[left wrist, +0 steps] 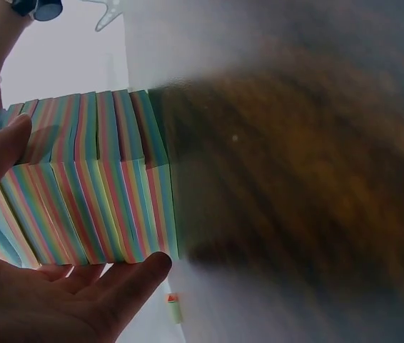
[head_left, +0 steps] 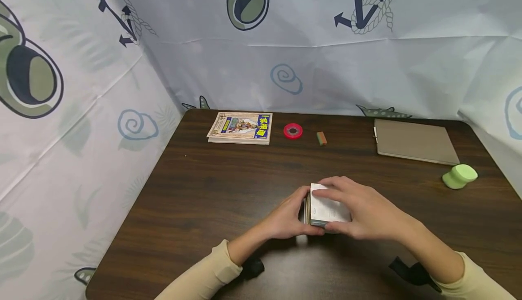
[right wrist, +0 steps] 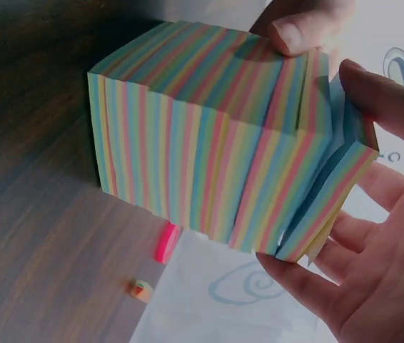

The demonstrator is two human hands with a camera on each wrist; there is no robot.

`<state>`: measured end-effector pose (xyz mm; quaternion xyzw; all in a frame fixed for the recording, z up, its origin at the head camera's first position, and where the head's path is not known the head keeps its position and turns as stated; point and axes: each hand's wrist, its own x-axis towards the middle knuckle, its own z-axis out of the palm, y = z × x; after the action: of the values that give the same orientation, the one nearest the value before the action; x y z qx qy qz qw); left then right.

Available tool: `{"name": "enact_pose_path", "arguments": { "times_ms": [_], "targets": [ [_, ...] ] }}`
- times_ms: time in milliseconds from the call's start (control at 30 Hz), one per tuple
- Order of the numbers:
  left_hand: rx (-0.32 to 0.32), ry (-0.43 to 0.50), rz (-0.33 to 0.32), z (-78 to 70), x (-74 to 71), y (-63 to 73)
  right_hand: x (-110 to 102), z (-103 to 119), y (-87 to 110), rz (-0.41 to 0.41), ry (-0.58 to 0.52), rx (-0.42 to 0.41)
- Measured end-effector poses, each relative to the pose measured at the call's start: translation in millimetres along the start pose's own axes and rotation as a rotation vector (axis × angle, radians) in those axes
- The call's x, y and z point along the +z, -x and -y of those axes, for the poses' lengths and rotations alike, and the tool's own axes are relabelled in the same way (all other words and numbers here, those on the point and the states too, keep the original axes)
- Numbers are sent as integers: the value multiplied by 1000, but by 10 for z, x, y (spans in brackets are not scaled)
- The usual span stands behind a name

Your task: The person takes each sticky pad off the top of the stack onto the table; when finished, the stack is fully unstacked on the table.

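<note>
A tall stack of sticky note pads [head_left: 329, 210] stands on the table between both hands, a white sheet on top. Its sides [right wrist: 188, 143] show thin pink, yellow, green and blue stripes. My left hand [head_left: 287, 216] grips the stack from the left, with the thumb on the near side and the fingers round the far side. From the right, my right hand [head_left: 367, 209] holds the uppermost pad [right wrist: 330, 200] between thumb and fingers. In the right wrist view that pad tilts away from the pads below, with a narrow gap between.
Along the back of the table lie a booklet [head_left: 240, 128], a red ring-shaped roll [head_left: 292, 131] and a small orange-and-green block [head_left: 321, 138]. A flat grey-beige slab [head_left: 416, 141] lies at the back right, near a light green cylinder [head_left: 460, 176]. Patterned cloth [head_left: 261, 64] hangs behind.
</note>
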<state>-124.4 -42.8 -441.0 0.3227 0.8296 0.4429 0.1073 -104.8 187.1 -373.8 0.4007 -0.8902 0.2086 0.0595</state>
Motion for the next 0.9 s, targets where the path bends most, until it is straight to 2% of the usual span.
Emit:
{"name": "enact_pose_path", "arguments": {
  "times_ms": [167,333,600,733,900],
  "targets": [
    [-26,19,24,2,-14,7,-128,-88,-13,-14,-67,58],
    [-41,24,32,5,-16,4,-250,-327,-41,-39,-179,162],
    [-26,-13,24,0,0,-8,-157,-744,-33,-63,-334,303],
    [-24,-28,20,-9,-2,-6,-39,-950,-69,-55,-221,360],
    [-31,-46,21,-2,0,-6,206,-1277,-83,-34,-75,402]
  ]
}}
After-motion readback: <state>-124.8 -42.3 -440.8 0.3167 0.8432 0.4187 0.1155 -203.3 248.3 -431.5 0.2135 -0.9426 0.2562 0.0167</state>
